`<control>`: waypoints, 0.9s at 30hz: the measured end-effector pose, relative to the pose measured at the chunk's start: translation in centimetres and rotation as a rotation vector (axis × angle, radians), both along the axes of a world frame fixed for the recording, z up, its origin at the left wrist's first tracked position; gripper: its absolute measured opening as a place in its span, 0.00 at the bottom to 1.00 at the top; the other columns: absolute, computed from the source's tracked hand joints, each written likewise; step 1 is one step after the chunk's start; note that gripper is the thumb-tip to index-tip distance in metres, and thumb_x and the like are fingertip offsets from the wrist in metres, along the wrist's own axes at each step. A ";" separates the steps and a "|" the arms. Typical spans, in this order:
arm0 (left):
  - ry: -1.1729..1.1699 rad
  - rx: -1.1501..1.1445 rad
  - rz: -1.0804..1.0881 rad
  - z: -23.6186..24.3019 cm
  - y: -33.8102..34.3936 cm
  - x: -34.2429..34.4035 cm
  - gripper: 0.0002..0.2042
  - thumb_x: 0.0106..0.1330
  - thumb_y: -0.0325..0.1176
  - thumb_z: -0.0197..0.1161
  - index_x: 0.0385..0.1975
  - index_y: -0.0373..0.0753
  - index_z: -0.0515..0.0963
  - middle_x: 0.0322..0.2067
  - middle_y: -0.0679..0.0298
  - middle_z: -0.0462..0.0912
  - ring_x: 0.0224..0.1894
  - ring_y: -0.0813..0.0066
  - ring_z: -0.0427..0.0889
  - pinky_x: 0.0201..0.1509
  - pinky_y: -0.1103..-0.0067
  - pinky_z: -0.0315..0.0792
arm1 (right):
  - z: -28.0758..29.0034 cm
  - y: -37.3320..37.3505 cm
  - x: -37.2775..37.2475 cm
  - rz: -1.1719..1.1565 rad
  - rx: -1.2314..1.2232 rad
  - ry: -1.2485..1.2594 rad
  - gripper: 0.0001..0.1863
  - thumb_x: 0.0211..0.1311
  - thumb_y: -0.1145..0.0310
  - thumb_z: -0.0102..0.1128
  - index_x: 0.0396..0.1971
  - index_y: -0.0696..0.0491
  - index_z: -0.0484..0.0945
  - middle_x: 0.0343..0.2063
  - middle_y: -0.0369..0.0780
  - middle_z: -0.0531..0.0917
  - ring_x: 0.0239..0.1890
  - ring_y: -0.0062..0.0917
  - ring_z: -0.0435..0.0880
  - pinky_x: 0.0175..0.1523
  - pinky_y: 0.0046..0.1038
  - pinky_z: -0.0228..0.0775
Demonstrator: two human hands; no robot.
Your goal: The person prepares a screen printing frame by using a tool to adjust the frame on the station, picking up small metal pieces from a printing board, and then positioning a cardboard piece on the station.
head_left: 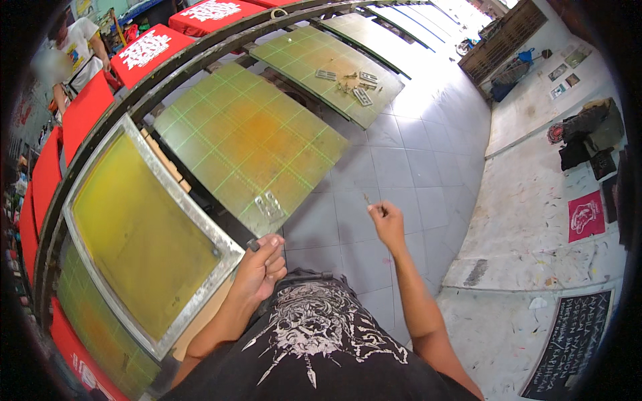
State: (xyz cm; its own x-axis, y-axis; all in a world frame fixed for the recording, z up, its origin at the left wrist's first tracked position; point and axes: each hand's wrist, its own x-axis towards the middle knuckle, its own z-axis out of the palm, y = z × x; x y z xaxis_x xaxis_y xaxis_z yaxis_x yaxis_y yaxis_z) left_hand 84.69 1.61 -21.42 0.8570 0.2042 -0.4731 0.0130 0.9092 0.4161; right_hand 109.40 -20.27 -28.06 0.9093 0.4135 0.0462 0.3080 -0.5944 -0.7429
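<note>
The fingers of the right hand (pixel 388 225) are pinched together at the tips on a thin small piece (pixel 366 198), too small to identify, which juts up from them above the tiled floor (pixel 428 164); the fingers of the left hand (pixel 262 269) are curled into a fist around a dark stub (pixel 253 245), its end poking out by the thumb; just left of these fingers comes the corner of a metal-framed screen (pixel 134 234) with yellow-olive mesh, though I cannot tell whether they touch it; below and between the two hands is a black shirt (pixel 307 321) with a pale print; ahead of the left fingers, the near desk (pixel 221 127), green with bright grid lines and an orange-brown patch, carries a metal plate (pixel 269 206) on its closest corner; farther ahead, the far desk (pixel 287 53) bears three slotted plates (pixel 362 97) with small brassy pieces (pixel 346 85) scattered among them; well to the left, beyond the screen, red cloths (pixel 87 113) line a curving dark rail (pixel 167 67), and a person in a white shirt (pixel 83 40) is beside them; well right of the right fingers, a pinkish-red cloth (pixel 586 216) hangs on the pale wall (pixel 528 214).
</note>
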 end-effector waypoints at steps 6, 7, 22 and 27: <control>0.096 0.006 0.205 -1.7 2.8 4.3 0.04 0.68 0.36 0.54 0.33 0.46 0.70 0.13 0.78 0.55 0.12 0.88 0.48 0.15 0.85 0.45 | -2.0 5.8 19.2 0.121 -0.053 -0.261 0.13 0.52 0.62 0.65 0.26 0.58 0.81 0.21 0.45 0.80 0.24 0.37 0.78 0.31 0.32 0.69; 0.116 0.012 0.254 -2.0 3.1 5.2 0.04 0.68 0.36 0.54 0.33 0.46 0.70 0.14 0.78 0.55 0.12 0.88 0.48 0.15 0.85 0.45 | -2.3 7.0 22.4 0.158 -0.047 -0.301 0.13 0.52 0.61 0.65 0.27 0.57 0.81 0.22 0.45 0.81 0.26 0.39 0.79 0.33 0.34 0.69; 0.397 -0.001 0.854 -1.2 -0.4 20.3 0.07 0.69 0.39 0.54 0.34 0.44 0.73 0.14 0.76 0.55 0.12 0.87 0.48 0.13 0.85 0.47 | -4.9 23.5 51.3 0.497 -0.131 -0.359 0.12 0.51 0.66 0.59 0.36 0.52 0.82 0.37 0.42 0.81 0.46 0.38 0.77 0.51 0.36 0.69; 0.422 -0.058 0.961 -1.3 -2.3 22.0 0.08 0.69 0.40 0.54 0.33 0.44 0.74 0.14 0.76 0.56 0.12 0.86 0.47 0.13 0.85 0.47 | -5.8 26.3 54.4 0.771 -0.227 -0.421 0.11 0.50 0.67 0.57 0.34 0.50 0.82 0.37 0.42 0.81 0.45 0.36 0.78 0.51 0.35 0.69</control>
